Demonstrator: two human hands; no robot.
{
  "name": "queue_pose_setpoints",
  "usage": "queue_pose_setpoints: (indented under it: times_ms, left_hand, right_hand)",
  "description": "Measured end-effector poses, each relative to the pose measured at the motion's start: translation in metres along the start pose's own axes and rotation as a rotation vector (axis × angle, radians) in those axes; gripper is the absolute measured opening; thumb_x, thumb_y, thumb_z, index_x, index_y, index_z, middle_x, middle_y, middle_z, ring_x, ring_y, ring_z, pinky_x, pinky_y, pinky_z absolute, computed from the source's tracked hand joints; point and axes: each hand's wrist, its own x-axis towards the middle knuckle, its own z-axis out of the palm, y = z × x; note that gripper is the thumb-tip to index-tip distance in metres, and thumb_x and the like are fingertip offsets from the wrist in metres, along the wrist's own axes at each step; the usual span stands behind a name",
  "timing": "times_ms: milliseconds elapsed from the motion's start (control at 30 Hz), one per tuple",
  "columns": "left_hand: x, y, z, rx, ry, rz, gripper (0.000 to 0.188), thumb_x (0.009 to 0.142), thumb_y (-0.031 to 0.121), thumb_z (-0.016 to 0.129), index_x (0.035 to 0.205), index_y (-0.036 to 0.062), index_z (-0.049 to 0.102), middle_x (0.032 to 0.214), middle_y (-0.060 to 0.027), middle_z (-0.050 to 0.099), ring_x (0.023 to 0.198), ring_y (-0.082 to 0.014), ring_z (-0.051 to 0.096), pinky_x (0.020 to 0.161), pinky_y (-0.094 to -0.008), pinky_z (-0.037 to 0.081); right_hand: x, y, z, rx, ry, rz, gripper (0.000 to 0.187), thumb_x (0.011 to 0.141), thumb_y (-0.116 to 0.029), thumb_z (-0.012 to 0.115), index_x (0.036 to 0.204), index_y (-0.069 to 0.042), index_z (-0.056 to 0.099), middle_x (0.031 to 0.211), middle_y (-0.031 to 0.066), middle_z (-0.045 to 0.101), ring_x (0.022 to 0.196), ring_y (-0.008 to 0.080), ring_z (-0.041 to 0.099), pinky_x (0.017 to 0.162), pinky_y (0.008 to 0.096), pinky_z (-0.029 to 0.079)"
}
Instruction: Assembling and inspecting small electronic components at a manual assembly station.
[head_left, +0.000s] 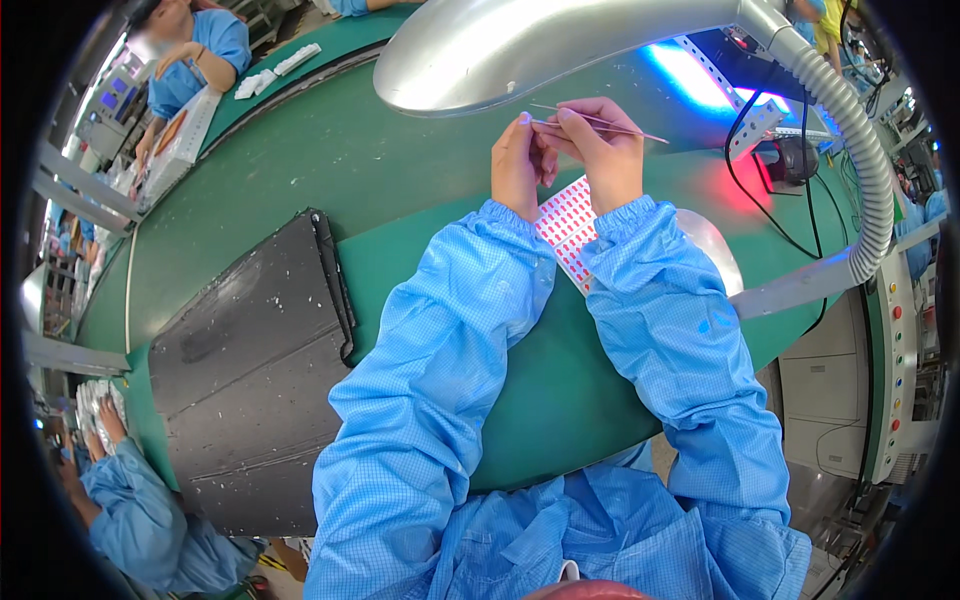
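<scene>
Close by hangs a silver lamp point(500, 50); right hand point(612, 165) pinches tweezers point(652, 137), left hand point(515, 168), grip unclear; red-marked sheet point(566, 225) beneath, black panel point(250, 370) leftward.

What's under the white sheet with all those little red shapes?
Green mat shows around the white sheet, so it seems to lie there. What is right beneath it is covered; I can't tell. The right sleeve hides part of its right side too.
</scene>
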Motion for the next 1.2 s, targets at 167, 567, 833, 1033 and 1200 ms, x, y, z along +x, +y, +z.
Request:
queue_pose_setpoints:
  times_ms: [167, 567, 833, 1033, 1200]
  left_hand:
    - [-0.001, 0.001, 0.000, 0.006, -0.007, -0.007, 0.033, 0.092, 0.030, 0.036, 0.070, 0.0078, 0.046, 0.050, -0.0014, 0.041, 0.040, -0.0096, 0.037, 0.035, -0.0225, 0.027]
    - [0.000, 0.001, 0.001, -0.001, -0.008, 0.011, 0.033, 0.092, 0.029, 0.035, 0.070, 0.0078, 0.046, 0.051, -0.0016, 0.041, 0.040, -0.0096, 0.037, 0.036, -0.0225, 0.027]
    - [-0.001, 0.003, 0.001, 0.011, -0.013, -0.009, 0.033, 0.093, 0.030, 0.034, 0.070, 0.0077, 0.044, 0.050, -0.0022, 0.041, 0.040, -0.0100, 0.037, 0.036, -0.0229, 0.027]
    - [-0.002, 0.002, 0.001, 0.016, -0.035, -0.034, 0.032, 0.091, 0.031, 0.038, 0.070, 0.0077, 0.044, 0.049, -0.0021, 0.040, 0.040, -0.0100, 0.037, 0.036, -0.0226, 0.026]
    - [-0.001, 0.001, 0.003, 0.031, -0.040, -0.013, 0.031, 0.090, 0.030, 0.043, 0.068, 0.0073, 0.044, 0.049, -0.0014, 0.040, 0.040, -0.0095, 0.036, 0.035, -0.0227, 0.026]
  right_hand:
    - [0.000, -0.001, 0.001, 0.014, 0.018, -0.007, 0.012, 0.081, -0.002, 0.054, 0.089, 0.006, 0.055, 0.086, 0.0173, 0.060, 0.079, 0.0238, 0.063, 0.073, 0.0288, 0.054]
    - [0.000, -0.001, 0.000, 0.033, 0.020, -0.022, 0.013, 0.081, -0.003, 0.055, 0.090, 0.006, 0.055, 0.086, 0.0170, 0.060, 0.079, 0.0237, 0.063, 0.073, 0.0286, 0.054]
    - [-0.001, -0.003, 0.002, 0.020, 0.015, 0.004, 0.012, 0.081, -0.003, 0.055, 0.089, 0.006, 0.055, 0.087, 0.0175, 0.060, 0.080, 0.0242, 0.063, 0.073, 0.0293, 0.054]
    - [0.005, -0.003, -0.004, 0.129, 0.102, -0.042, 0.014, 0.082, -0.005, 0.052, 0.090, 0.005, 0.056, 0.086, 0.0155, 0.060, 0.081, 0.0250, 0.063, 0.073, 0.0315, 0.052]
    - [0.017, 0.007, -0.025, -0.281, 0.098, -0.196, 0.017, 0.083, -0.010, 0.050, 0.091, 0.002, 0.058, 0.086, 0.0094, 0.060, 0.080, 0.0165, 0.058, 0.072, 0.0259, 0.045]
